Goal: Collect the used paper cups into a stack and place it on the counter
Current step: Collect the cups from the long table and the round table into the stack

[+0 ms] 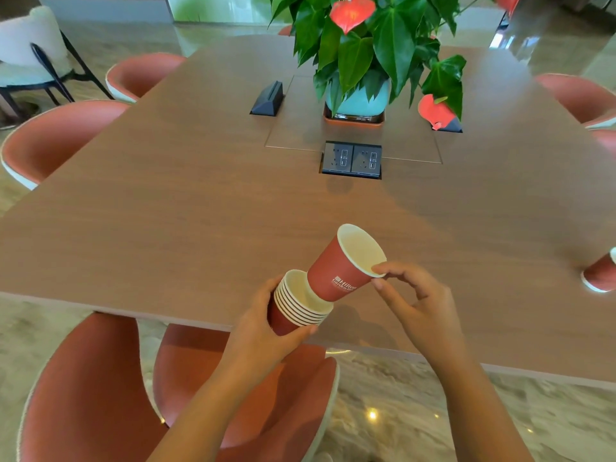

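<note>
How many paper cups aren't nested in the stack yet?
2. The tilted cup, pinched by the right hand, leans into the stack gripped by the left hand; the other cup sits near the table's right edge, partly cut off. More may be out of view.

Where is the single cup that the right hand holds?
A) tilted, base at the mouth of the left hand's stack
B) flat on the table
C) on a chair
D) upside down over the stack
A: the right hand pinches the rim of the single cup, tilted, its base at the open top of the stack that the left hand grips.
</note>
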`<state>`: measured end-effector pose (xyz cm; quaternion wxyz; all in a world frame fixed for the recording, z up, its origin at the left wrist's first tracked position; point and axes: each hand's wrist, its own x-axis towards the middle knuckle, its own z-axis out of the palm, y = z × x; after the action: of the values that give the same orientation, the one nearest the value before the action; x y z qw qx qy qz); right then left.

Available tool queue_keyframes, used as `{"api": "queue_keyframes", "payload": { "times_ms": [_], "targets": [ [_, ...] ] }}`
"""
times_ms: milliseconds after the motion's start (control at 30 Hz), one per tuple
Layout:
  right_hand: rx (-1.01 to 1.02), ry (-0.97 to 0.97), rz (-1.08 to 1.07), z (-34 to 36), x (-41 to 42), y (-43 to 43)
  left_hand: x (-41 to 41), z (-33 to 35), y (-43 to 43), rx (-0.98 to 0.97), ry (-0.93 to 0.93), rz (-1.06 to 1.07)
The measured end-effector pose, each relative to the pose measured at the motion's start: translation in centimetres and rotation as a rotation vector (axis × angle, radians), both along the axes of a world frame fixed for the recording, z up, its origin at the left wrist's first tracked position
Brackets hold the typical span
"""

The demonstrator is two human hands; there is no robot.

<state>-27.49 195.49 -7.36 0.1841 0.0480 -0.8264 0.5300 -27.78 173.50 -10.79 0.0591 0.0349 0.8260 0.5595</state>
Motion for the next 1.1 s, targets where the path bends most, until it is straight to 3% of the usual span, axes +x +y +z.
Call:
{"api": "queue_keyframes", "payload": {
  "times_ms": [600,1100],
  "targets": [
    [0.091,-0.204,0.271,0.0,1.1,-0.2,1.3,1.0,1.4,0.043,0.026,-0.055],
    [0.030,-0.361,0.323,0.4,0.5,-1.1,1.3,1.4,1.2,-0.042,0.059,-0.123]
  ]
}}
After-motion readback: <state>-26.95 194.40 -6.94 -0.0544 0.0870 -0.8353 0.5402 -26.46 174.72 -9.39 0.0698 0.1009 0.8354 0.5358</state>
